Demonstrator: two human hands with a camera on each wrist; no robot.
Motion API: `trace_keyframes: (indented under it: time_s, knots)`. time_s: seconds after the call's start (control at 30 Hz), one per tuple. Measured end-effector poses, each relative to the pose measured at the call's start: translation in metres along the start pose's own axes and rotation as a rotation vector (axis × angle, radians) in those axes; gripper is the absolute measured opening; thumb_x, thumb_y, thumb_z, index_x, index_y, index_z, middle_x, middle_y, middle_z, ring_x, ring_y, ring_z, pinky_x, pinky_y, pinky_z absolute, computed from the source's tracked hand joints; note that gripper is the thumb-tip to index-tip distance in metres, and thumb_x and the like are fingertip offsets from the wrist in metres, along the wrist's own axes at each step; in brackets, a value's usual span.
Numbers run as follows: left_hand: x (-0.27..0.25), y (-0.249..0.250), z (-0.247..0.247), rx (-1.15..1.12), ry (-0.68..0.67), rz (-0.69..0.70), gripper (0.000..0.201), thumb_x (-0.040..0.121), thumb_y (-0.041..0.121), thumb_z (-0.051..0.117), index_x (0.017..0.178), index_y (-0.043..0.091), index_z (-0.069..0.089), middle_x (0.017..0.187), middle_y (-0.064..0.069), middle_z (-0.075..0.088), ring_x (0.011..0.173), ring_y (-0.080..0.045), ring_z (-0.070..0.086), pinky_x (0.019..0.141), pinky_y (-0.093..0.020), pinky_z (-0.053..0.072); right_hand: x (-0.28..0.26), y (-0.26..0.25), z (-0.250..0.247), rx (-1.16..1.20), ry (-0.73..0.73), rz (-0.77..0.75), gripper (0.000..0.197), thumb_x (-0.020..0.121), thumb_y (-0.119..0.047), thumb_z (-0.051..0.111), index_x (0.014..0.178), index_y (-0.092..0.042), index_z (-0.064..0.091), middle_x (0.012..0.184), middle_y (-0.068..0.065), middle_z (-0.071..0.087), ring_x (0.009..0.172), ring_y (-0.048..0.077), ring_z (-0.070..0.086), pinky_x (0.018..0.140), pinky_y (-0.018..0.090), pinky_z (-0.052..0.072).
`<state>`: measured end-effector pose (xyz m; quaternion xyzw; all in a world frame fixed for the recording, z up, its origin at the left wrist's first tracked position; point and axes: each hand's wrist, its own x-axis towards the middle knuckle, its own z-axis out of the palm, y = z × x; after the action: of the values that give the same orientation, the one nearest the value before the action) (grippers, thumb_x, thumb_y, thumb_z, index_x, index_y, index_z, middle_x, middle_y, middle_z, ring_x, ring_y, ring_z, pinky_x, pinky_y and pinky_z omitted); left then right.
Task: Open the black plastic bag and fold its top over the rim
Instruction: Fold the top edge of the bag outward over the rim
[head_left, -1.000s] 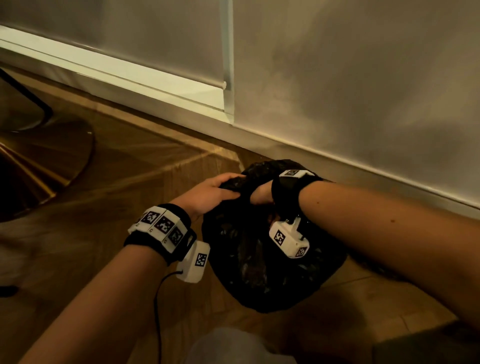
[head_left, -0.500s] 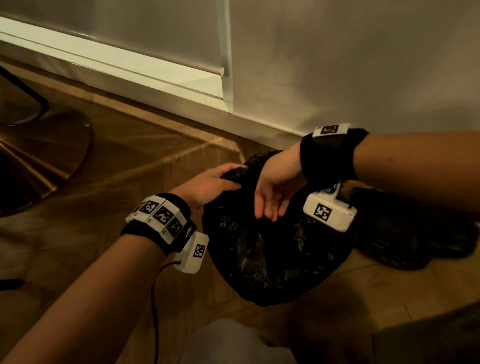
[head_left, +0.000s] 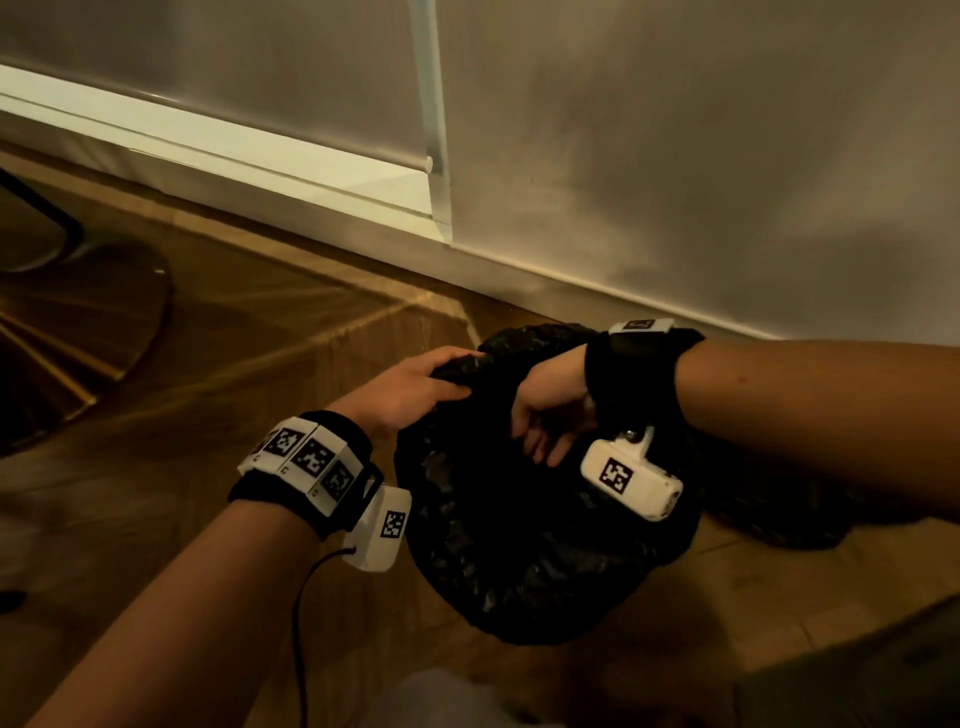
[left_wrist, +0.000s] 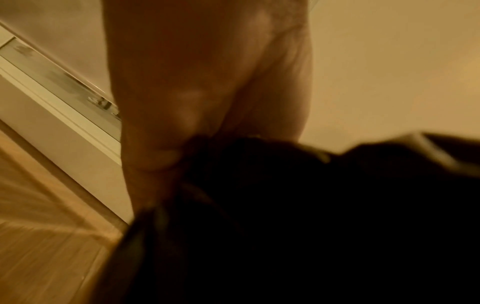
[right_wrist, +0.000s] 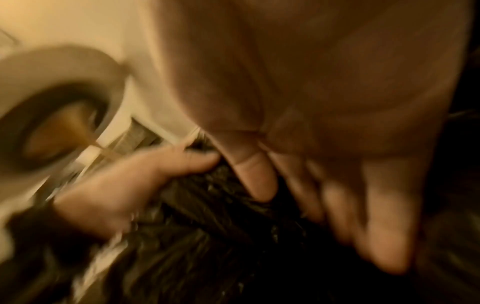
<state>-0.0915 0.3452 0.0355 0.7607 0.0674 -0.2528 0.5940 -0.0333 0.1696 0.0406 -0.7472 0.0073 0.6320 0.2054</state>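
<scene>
The bag (head_left: 524, 540), black crinkled glossy plastic, is sitting bunched in a rounded heap on the floor near the wall, its gathered top (head_left: 467, 364) lying at the far left edge, and whether its mouth is gaping is probably too dark to tell.

Two hands: the left hand (head_left: 410, 395) and the right hand (head_left: 545, 410). Two black wrist straps, one behind each hand. Two white wrist cameras, one hanging under each wrist. One black plastic bag (head_left: 519, 545) beneath both hands. A second dark plastic heap (head_left: 769, 509) lies beyond the right forearm.
</scene>
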Motion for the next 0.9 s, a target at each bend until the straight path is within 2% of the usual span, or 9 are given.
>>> trace_keyframes:
  time_s: [0.17,0.3,0.4,0.47,0.53,0.67,0.77,0.83,0.9]
  knots:
    - [-0.004,0.002,0.000,0.035,-0.074,-0.002,0.042,0.093,0.010,0.059,0.127,0.035,0.054,0.120,0.004,0.063,0.105,-0.010,0.062,0.082,-0.020,0.051,0.004,0.002,-0.008,0.104,0.143,-0.062,0.015,0.098,-0.027,0.048,0.096,-0.013,0.054,0.088,0.006,0.055,0.077,0.021,0.054,0.079,0.036,0.048]
    - [-0.006,0.000,0.003,0.005,-0.071,-0.021,0.045,0.093,0.008,0.059,0.131,0.031,0.054,0.123,-0.003,0.062,0.110,-0.020,0.062,0.093,-0.032,0.053,0.002,0.002,0.000,0.061,0.200,-0.074,0.035,0.099,-0.026,0.047,0.130,-0.011,0.051,0.125,0.012,0.055,0.113,0.028,0.053,0.105,0.037,0.037]
    - [-0.004,0.001,0.004,0.022,-0.025,-0.014,0.044,0.094,0.005,0.056,0.131,0.028,0.055,0.124,-0.003,0.062,0.109,-0.018,0.061,0.092,-0.029,0.051,-0.003,0.001,-0.001,0.094,0.171,-0.102,0.031,0.100,-0.025,0.044,0.122,-0.006,0.055,0.120,0.018,0.058,0.109,0.028,0.056,0.112,0.041,0.035]
    - [-0.002,0.003,0.001,0.054,0.008,0.007,0.043,0.094,0.003,0.054,0.128,0.028,0.056,0.119,-0.002,0.063,0.105,-0.016,0.061,0.088,-0.027,0.049,-0.012,-0.010,-0.006,0.114,0.074,-0.076,0.030,0.099,-0.028,0.043,0.119,-0.009,0.054,0.108,0.015,0.059,0.097,0.024,0.060,0.096,0.040,0.047]
    - [0.001,0.004,-0.005,0.072,0.015,0.011,0.041,0.093,0.002,0.054,0.124,0.030,0.057,0.115,-0.002,0.063,0.101,-0.017,0.060,0.085,-0.027,0.048,-0.026,-0.021,-0.013,0.040,0.019,-0.103,0.028,0.100,-0.028,0.041,0.112,-0.009,0.057,0.097,0.008,0.061,0.085,0.020,0.060,0.077,0.031,0.047]
    - [0.007,0.002,-0.015,0.098,-0.003,-0.012,0.044,0.092,0.006,0.058,0.106,0.047,0.064,0.119,-0.004,0.066,0.105,-0.025,0.064,0.093,-0.040,0.050,-0.041,-0.006,0.004,-0.152,-0.194,-0.004,0.031,0.100,-0.027,0.037,0.100,-0.008,0.060,0.088,0.008,0.061,0.079,0.021,0.058,0.075,0.031,0.045]
    - [0.010,0.001,-0.018,0.097,-0.032,-0.001,0.044,0.093,0.006,0.057,0.106,0.048,0.062,0.117,-0.001,0.065,0.100,-0.018,0.064,0.083,-0.031,0.051,-0.035,0.016,0.021,-0.479,-0.101,0.005,0.027,0.099,-0.033,0.047,0.088,-0.010,0.057,0.072,0.008,0.051,0.065,0.021,0.048,0.060,0.027,0.038]
    - [0.011,0.002,-0.020,0.105,-0.015,0.021,0.044,0.093,0.005,0.057,0.110,0.046,0.060,0.118,-0.001,0.064,0.102,-0.018,0.064,0.082,-0.027,0.051,-0.044,0.020,0.017,-0.408,-0.065,-0.097,0.029,0.098,-0.029,0.050,0.111,-0.006,0.062,0.107,0.019,0.065,0.088,0.027,0.060,0.071,0.028,0.046]
    - [0.010,0.004,-0.022,0.132,0.020,0.052,0.045,0.092,0.006,0.059,0.118,0.043,0.058,0.122,-0.001,0.063,0.106,-0.019,0.063,0.085,-0.027,0.052,-0.066,0.018,0.001,-0.238,-0.005,-0.266,0.036,0.098,-0.026,0.049,0.130,-0.010,0.057,0.132,0.016,0.059,0.101,0.020,0.061,0.081,0.027,0.049]
